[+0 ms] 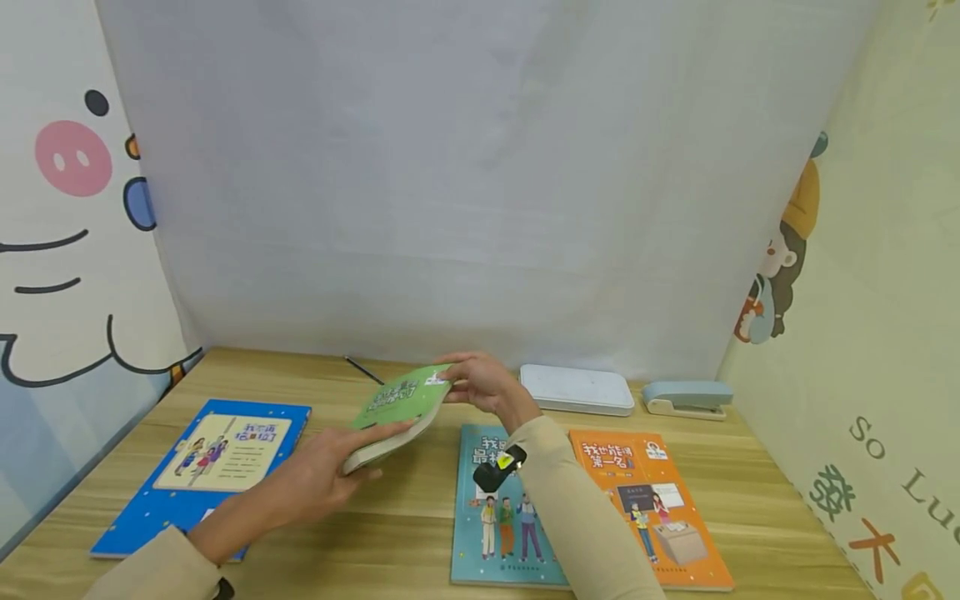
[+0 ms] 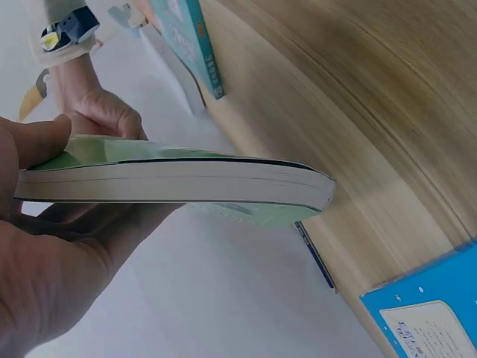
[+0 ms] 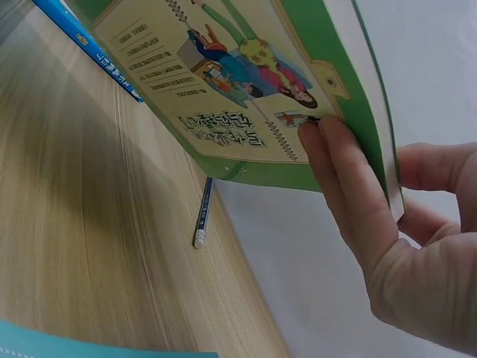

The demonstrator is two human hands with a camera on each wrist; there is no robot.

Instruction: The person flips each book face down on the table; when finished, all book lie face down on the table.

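Observation:
A green book (image 1: 400, 406) is held tilted above the table between both hands. My left hand (image 1: 318, 475) grips its near left edge, thumb on the upper cover and fingers beneath, as the left wrist view shows at the page block (image 2: 171, 181). At the far right corner my right hand (image 1: 483, 385) pinches the book, with fingers against the illustrated underside (image 3: 246, 82). Below on the left lies a blue book (image 1: 217, 467). To the right, a teal book (image 1: 487, 492) lies partly behind the right forearm, beside an orange book (image 1: 652, 508).
A dark pencil (image 1: 363, 369) with a white eraser end lies near the table's back edge. Along the back right are a white flat case (image 1: 577, 389) and a light blue stapler (image 1: 687, 398). A pale curtain (image 1: 480, 183) hangs behind the wooden table (image 1: 390, 533).

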